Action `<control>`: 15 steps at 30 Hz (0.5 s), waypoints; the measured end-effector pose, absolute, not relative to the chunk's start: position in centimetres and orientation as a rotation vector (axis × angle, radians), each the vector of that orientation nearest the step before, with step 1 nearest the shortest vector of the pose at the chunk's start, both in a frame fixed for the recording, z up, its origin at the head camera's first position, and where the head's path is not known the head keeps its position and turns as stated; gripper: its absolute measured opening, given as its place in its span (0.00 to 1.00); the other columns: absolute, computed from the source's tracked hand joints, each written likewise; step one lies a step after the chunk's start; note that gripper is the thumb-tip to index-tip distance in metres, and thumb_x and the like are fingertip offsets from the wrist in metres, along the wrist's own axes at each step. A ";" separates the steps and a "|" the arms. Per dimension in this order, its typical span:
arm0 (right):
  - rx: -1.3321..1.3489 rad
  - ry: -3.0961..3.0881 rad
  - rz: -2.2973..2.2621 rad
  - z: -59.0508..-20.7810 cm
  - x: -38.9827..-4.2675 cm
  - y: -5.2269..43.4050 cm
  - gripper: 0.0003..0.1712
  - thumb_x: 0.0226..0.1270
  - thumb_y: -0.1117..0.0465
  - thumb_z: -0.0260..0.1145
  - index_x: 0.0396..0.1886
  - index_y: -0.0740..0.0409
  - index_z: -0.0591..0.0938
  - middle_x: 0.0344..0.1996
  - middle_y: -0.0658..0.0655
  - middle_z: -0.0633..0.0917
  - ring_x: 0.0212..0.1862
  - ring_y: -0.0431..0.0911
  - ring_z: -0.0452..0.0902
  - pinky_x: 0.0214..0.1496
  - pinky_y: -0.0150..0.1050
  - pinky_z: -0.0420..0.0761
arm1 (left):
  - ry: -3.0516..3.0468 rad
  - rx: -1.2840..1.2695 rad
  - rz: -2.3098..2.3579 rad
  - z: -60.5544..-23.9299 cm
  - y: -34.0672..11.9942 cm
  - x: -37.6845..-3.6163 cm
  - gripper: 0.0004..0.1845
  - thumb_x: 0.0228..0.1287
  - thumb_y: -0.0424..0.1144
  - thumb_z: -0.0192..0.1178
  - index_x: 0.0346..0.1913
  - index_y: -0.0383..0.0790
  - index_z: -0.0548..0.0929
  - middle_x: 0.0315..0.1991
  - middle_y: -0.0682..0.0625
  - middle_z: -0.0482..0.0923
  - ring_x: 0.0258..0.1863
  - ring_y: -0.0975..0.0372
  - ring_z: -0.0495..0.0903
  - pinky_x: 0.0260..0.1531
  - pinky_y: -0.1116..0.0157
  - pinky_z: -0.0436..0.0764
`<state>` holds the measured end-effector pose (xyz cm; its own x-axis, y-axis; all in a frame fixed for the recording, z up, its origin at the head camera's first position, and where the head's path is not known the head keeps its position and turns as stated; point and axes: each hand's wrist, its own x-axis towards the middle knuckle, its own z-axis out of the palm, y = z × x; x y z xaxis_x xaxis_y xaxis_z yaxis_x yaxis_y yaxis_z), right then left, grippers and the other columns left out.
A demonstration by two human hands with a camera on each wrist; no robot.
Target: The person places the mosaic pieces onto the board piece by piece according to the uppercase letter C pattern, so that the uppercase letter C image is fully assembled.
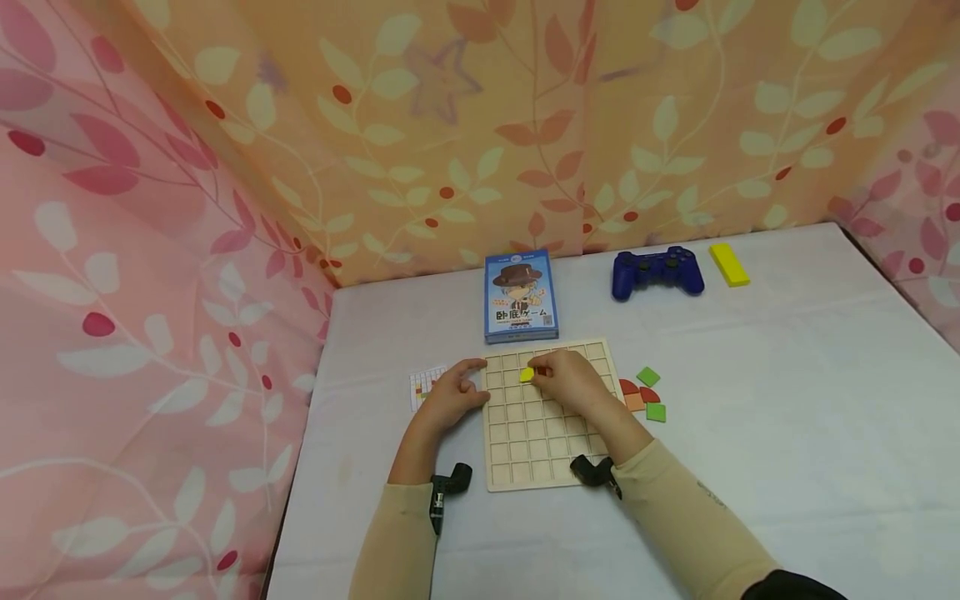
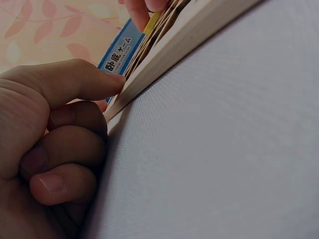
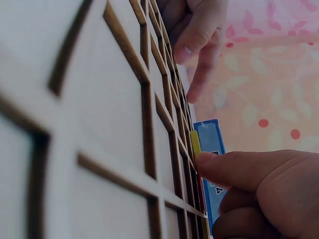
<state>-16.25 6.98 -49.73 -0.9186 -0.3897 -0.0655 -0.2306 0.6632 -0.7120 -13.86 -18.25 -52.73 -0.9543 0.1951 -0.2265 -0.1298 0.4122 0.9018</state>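
Note:
A pale wooden grid board [image 1: 519,432] lies flat on the table. My right hand [image 1: 573,382] is over its upper part, thumb and fingers pinching the edge of a yellow tile [image 1: 527,375]. In the right wrist view the thumb tip is against that yellow tile [image 3: 195,141], with a red tile [image 3: 200,193] beside it on the board. My left hand [image 1: 452,396] is at the board's left side, index fingertip and thumb tip touching the edge. Its other fingers are folded in, as the left wrist view of the hand [image 2: 65,129] shows.
A printed pattern card [image 1: 422,388] lies partly behind the left hand. Right of the board are loose red, orange and green tiles [image 1: 656,412]. Farther back stand a blue game box [image 1: 521,296], a blue game controller [image 1: 658,272] and a yellow block [image 1: 729,264].

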 end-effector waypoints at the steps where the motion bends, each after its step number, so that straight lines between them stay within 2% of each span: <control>1: -0.503 2.674 -1.087 -49.8 -16.3 7.0 0.17 0.69 0.62 0.70 0.56 0.60 0.88 0.35 0.52 0.86 0.33 0.46 0.74 0.39 0.43 0.74 | 2.378 0.067 1.559 -52.7 -18.3 -13.9 0.33 0.63 0.34 0.70 0.71 0.44 0.73 0.16 0.55 0.70 0.14 0.65 0.63 0.19 0.67 0.62; 4: -0.493 2.705 -1.034 -50.0 -16.3 7.0 0.18 0.69 0.60 0.71 0.56 0.58 0.88 0.38 0.54 0.88 0.35 0.47 0.77 0.40 0.44 0.75 | 2.381 0.094 1.562 -52.7 -18.3 -13.9 0.33 0.63 0.33 0.69 0.71 0.42 0.73 0.16 0.55 0.69 0.14 0.66 0.62 0.18 0.67 0.62; 7: -0.481 2.745 -0.976 -50.0 -16.2 7.0 0.18 0.68 0.59 0.71 0.56 0.55 0.89 0.46 0.56 0.89 0.44 0.50 0.83 0.43 0.47 0.79 | 2.386 0.100 1.557 -52.7 -18.4 -13.9 0.33 0.63 0.33 0.69 0.71 0.42 0.73 0.16 0.55 0.69 0.13 0.66 0.62 0.18 0.67 0.61; 10: -0.480 2.781 -0.929 -49.9 -16.1 7.0 0.19 0.67 0.58 0.72 0.56 0.53 0.89 0.52 0.57 0.88 0.50 0.53 0.84 0.45 0.49 0.80 | 2.392 0.099 1.551 -52.8 -18.3 -13.9 0.33 0.63 0.34 0.70 0.71 0.42 0.73 0.16 0.55 0.70 0.13 0.66 0.62 0.18 0.67 0.62; 15: -0.483 2.802 -0.916 -49.9 -16.2 7.1 0.18 0.66 0.58 0.72 0.55 0.52 0.89 0.51 0.57 0.88 0.48 0.54 0.84 0.42 0.49 0.79 | 2.399 0.100 1.538 -52.7 -18.3 -13.9 0.33 0.63 0.34 0.70 0.71 0.43 0.73 0.16 0.55 0.70 0.14 0.66 0.62 0.18 0.67 0.61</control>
<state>-16.15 7.09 -49.91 -0.9362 -0.3486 -0.0458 -0.2543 0.7612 -0.5966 -13.92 -18.28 -52.68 -0.9558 0.2120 -0.2039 -0.0968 0.4279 0.8986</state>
